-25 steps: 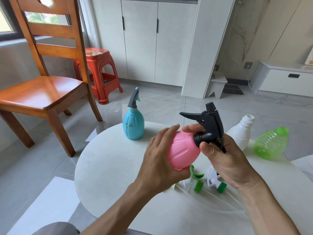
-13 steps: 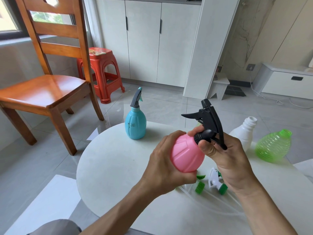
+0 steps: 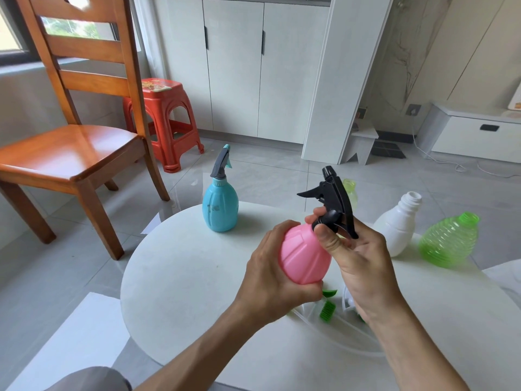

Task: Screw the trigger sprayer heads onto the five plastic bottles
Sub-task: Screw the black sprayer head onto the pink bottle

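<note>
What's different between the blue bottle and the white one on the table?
The blue bottle already has a grey trigger sprayer screwed on, while the white bottle has a bare, open threaded neck. The blue bottle stands on the far left of the round table; the white bottle is on the right, next to a green bottle. The blue body is ribbed lengthwise; the white one looks mostly smooth. Both stand untouched by either hand.

Bright, even daylight enters from the window (image 3: 17,38) at upper left; sheen on the floor tiles (image 3: 253,176), soft shadows on the white table (image 3: 180,277); straight lines bow toward the frame edges; focus sharp
</note>
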### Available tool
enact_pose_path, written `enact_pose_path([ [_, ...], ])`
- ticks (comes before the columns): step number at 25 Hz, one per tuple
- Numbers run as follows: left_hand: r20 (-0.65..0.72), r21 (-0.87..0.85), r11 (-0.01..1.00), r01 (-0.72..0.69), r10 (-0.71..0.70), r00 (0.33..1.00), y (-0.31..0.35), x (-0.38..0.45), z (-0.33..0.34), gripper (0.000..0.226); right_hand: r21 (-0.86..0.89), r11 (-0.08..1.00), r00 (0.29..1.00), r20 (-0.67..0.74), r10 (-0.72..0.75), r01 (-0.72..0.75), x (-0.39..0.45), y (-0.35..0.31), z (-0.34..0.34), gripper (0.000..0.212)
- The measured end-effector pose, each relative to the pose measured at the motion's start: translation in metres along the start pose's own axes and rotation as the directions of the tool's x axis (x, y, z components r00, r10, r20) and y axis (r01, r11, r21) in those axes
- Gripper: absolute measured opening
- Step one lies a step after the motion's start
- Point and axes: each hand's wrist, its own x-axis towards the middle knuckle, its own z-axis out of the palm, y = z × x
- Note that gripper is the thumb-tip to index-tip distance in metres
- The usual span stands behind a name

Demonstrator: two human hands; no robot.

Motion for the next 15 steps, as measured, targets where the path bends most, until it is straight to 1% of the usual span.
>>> enact_pose_path([
  [3,0.144,-0.012,0.99,0.143,-0.139,0.98,-0.001,0.009,-0.009,0.106,-0.022,1.0,0.998,-0.068,0.003,-0.005,0.004,0.0,0.005,0.036],
  [5,0.176,-0.006,0.97,0.244,-0.239,0.955,-0.003,0.019,-0.021,0.114,-0.049,0.999,0.991,-0.132,0.01,-0.017,0.017,0.004,0.012,0.038],
  [6,0.156,-0.02,0.957,0.288,-0.282,0.947,-0.004,0.024,-0.029,0.11,-0.083,0.996,0.987,-0.158,0.018,-0.031,0.028,0.008,0.017,0.036],
  [7,0.111,-0.049,0.945,0.323,-0.316,0.942,-0.005,0.029,-0.038,0.103,-0.133,0.99,0.983,-0.182,0.024,-0.049,0.04,0.012,0.023,0.03],
  [9,-0.005,-0.126,0.93,0.346,-0.349,0.937,-0.009,0.037,-0.054,0.082,-0.249,0.965,0.976,-0.217,0.023,-0.078,0.067,0.022,0.037,0.016],
  [10,-0.057,-0.147,0.928,0.343,-0.354,0.933,-0.01,0.038,-0.06,0.076,-0.294,0.951,0.973,-0.227,0.03,-0.098,0.08,0.029,0.044,0.013],
  [12,-0.119,-0.124,0.938,0.324,-0.338,0.933,-0.011,0.038,-0.069,0.072,-0.363,0.92,0.964,-0.259,0.053,-0.148,0.104,0.043,0.057,0.01],
  [15,-0.134,-0.063,0.958,0.278,-0.285,0.949,-0.01,0.037,-0.073,0.071,-0.445,0.872,0.952,-0.299,0.067,-0.201,0.129,0.068,0.068,0.016],
])
